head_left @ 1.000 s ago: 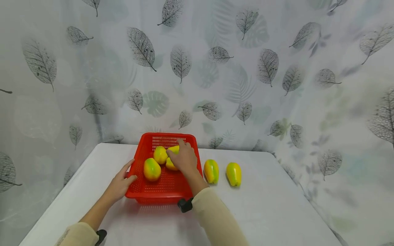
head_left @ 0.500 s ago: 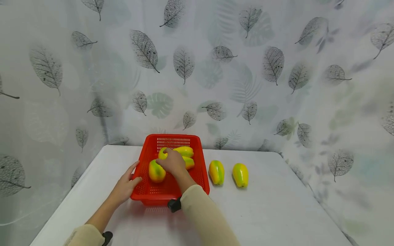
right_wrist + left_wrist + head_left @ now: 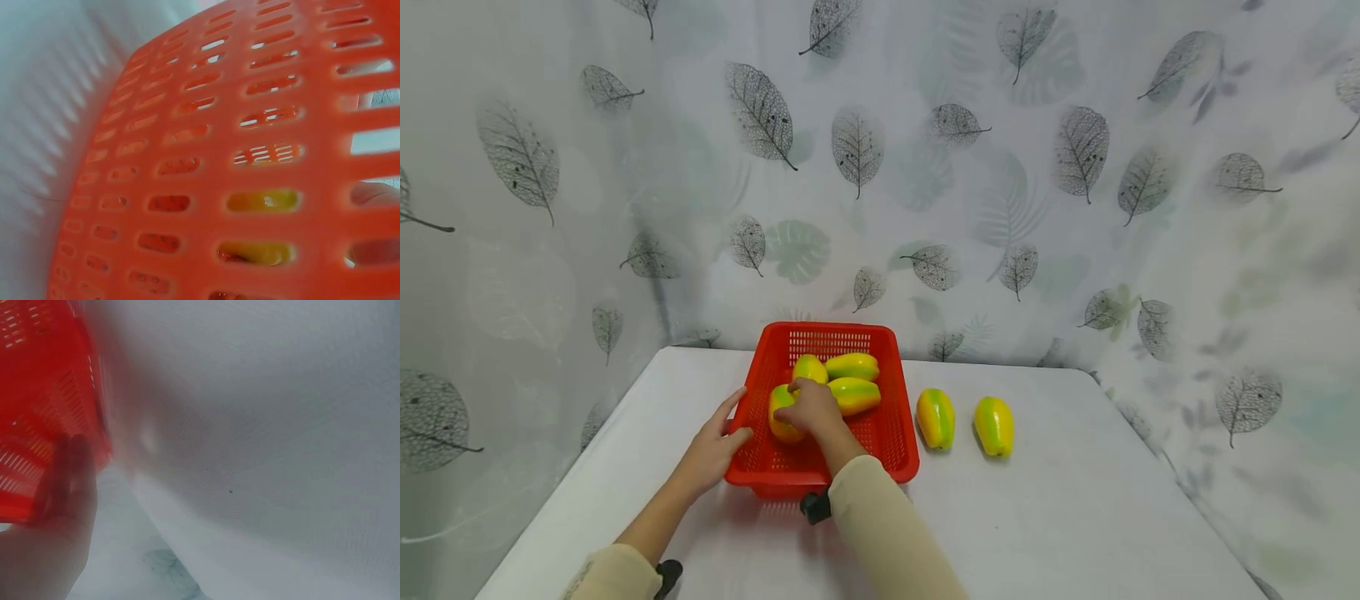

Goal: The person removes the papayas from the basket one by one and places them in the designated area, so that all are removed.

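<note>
on a table, left hand against red basket, thumb spread from fingers, right hand pinching yellow-green fruit inside

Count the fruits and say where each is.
6. In the red basket: front-left fruit, back-left fruit, back-right fruit, middle-right fruit. On the table, right of the basket: nearer fruit, farther fruit. The right hand may hide more.

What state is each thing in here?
Red basket: upright on the table, fruit inside.
Basket fruits: four visible, front-left fruit partly covered.
Two other fruits: lying apart on the table.
Left hand: straight fingers against basket's left side.
Right hand: inside basket at front-left fruit, grip unclear.
</note>
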`<control>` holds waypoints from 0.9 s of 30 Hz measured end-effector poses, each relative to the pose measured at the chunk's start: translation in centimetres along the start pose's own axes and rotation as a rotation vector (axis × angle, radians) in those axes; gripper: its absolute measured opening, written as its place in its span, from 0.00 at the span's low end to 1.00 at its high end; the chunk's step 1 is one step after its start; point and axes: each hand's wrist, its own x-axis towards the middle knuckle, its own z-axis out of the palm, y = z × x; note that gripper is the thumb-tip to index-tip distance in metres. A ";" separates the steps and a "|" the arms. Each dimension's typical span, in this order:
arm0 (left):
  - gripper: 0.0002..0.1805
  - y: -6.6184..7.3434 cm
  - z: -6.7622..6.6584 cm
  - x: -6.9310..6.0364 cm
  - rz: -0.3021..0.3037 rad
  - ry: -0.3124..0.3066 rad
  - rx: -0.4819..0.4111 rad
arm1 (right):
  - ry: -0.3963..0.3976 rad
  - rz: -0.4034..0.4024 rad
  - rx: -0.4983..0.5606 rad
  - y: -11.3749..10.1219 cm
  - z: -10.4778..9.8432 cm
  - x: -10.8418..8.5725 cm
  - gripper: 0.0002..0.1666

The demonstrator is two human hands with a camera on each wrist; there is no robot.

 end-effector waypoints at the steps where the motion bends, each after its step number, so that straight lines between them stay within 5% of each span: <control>1: 0.43 0.1 0.0 0.0 0.001 -0.001 0.000 | 0.000 0.000 0.001 0.0 -0.1 0.0 0.34; 9: 0.42 0.3 0.1 0.1 0.002 -0.016 0.013 | 0.014 0.018 0.037 -0.1 -1.3 -0.2 0.33; 15: 0.42 -0.1 0.0 0.1 0.007 -0.016 0.024 | 0.059 -0.046 0.011 -0.9 -2.9 -0.9 0.35; 27: 0.40 0.0 -0.4 0.1 0.041 -0.027 0.043 | 0.136 -0.111 0.044 0.2 -9.3 -1.3 0.32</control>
